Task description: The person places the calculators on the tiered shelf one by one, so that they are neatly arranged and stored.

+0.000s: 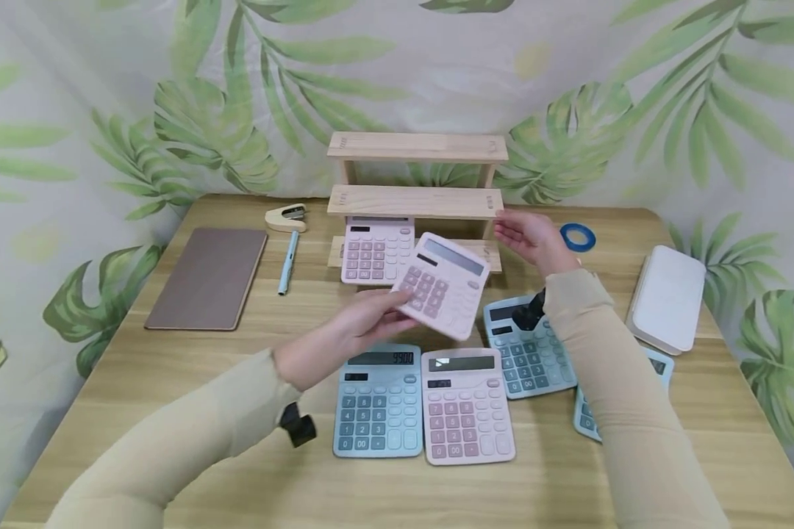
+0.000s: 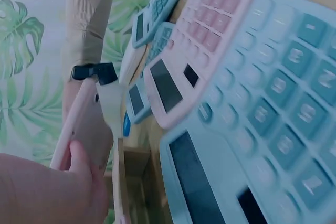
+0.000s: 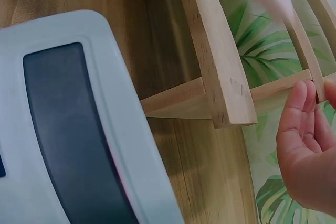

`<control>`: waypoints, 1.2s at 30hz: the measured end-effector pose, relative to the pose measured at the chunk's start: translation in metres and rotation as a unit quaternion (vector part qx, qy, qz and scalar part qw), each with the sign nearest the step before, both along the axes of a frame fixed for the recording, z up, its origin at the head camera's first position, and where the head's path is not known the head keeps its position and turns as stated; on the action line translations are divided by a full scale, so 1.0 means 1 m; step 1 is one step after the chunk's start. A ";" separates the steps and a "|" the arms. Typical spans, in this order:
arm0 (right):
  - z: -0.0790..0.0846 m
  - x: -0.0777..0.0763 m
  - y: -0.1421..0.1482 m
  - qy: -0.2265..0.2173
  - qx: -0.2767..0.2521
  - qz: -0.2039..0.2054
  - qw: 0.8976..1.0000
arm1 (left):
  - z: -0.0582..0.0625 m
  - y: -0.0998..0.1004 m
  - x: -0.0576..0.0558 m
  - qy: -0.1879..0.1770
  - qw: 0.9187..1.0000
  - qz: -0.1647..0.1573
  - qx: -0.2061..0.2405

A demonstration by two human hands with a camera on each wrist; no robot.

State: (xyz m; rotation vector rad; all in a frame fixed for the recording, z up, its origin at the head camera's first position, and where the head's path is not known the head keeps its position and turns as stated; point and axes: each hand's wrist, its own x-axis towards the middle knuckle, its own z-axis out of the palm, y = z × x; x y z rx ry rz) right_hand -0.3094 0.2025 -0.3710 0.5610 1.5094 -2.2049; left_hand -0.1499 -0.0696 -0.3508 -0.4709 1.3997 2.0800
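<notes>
My left hand (image 1: pixel 364 323) grips a pink calculator (image 1: pixel 445 283) by its lower left edge, thumb over the keys, and holds it tilted above the table. Behind it, another pink calculator (image 1: pixel 377 250) leans on the lowest board of a wooden tiered rack (image 1: pixel 413 200). At the right end of the rack's middle board, my right hand (image 1: pixel 532 236) pinches the corner between thumb and fingers, as the right wrist view shows at the board's end (image 3: pixel 310 66). Below the held calculator, a blue calculator (image 1: pixel 378 400) and a pink calculator (image 1: pixel 468 406) lie side by side.
Under my right forearm lie two more blue calculators (image 1: pixel 528 353), partly covered. A white case (image 1: pixel 667 297) and blue tape roll (image 1: pixel 578 237) are at the right. On the left are a brown notebook (image 1: pixel 208 279), a blue pen (image 1: pixel 288 263) and a cream stapler (image 1: pixel 286 218).
</notes>
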 end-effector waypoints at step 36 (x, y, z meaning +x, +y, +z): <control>0.003 -0.006 -0.018 0.005 0.012 0.002 1.000 | -0.029 0.053 -0.040 -0.053 0.990 0.119 0.055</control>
